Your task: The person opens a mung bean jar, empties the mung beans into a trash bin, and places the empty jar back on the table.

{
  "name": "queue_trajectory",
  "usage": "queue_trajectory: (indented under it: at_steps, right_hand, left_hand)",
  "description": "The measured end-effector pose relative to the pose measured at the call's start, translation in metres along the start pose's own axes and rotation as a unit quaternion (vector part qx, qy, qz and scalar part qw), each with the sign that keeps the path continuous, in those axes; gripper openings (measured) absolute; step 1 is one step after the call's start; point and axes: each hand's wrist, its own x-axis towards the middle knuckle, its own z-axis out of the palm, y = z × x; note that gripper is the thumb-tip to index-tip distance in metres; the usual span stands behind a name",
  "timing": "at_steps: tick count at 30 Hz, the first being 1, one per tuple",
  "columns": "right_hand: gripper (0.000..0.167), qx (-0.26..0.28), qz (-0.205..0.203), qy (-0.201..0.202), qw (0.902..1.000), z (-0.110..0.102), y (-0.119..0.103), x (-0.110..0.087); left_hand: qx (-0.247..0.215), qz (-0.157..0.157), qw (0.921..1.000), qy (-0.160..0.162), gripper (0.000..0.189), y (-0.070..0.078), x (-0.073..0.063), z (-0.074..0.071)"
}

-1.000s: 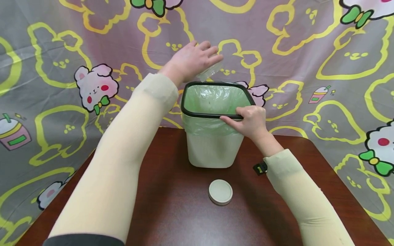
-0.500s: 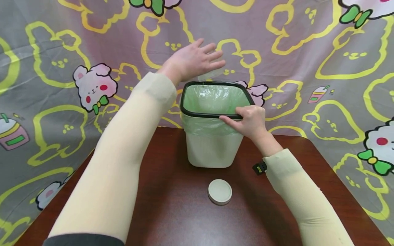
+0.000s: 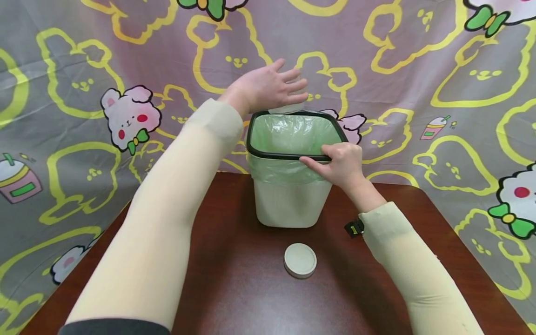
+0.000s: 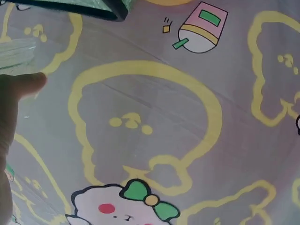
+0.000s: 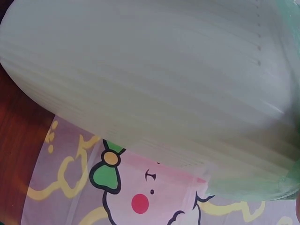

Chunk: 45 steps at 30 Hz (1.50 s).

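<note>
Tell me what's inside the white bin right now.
Inside the white bin, only the pale green liner shows along the walls. The bottom is hidden behind the bin's near side, so anything lying there cannot be told. The right hand covers part of the black rim.

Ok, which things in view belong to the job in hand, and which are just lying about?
Apparently in the job:
- bin, held at its rim by the right hand
- green liner, in the bin
- clear plastic, beside the left hand

Apparently lying about:
- lid, untouched on the table; whether it belongs to the clear plastic, I can't tell
</note>
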Motion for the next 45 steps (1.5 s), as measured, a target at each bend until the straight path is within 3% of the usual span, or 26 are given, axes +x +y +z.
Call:
queue_trajectory:
  at_steps: [4, 11, 16, 21, 33, 45]
  right_hand:
    - [0.071, 0.001, -0.003, -0.002, 1.0, 0.0004, -0.0001, -0.0002]
    - [0.071, -0.001, 0.001, -0.003, 1.0, -0.0003, 0.0006, 0.0]
    - [0.071, 0.002, -0.002, -0.006, 1.0, 0.0002, 0.0009, -0.0008]
    - [0.071, 0.003, -0.003, 0.003, 1.0, 0.0013, 0.0005, -0.0014]
    - [0.071, 0.003, 0.002, 0.0, 1.0, 0.0004, 0.0004, -0.0014]
    - [0.071, -0.004, 0.005, -0.002, 1.0, -0.0021, 0.0014, -0.0004]
  left_hand:
    - [0.0, -0.005, 0.9999, -0.009, 0.093, 0.0008, -0.0004, 0.0027]
    - [-0.012, -0.025, 0.9996, 0.005, 0.093, -0.0003, -0.003, 0.0028]
    - [-0.038, -0.06, 0.9974, 0.009, 0.09, 0.0003, -0.0042, 0.0029]
    - [-0.036, -0.045, 0.998, 0.025, 0.088, 0.0009, -0.0035, 0.0026]
    - [-0.034, -0.038, 0.9985, 0.021, 0.086, 0.0009, -0.0043, 0.0025]
    - [-0.034, -0.034, 0.9982, 0.037, 0.082, 0.0031, -0.003, 0.0061]
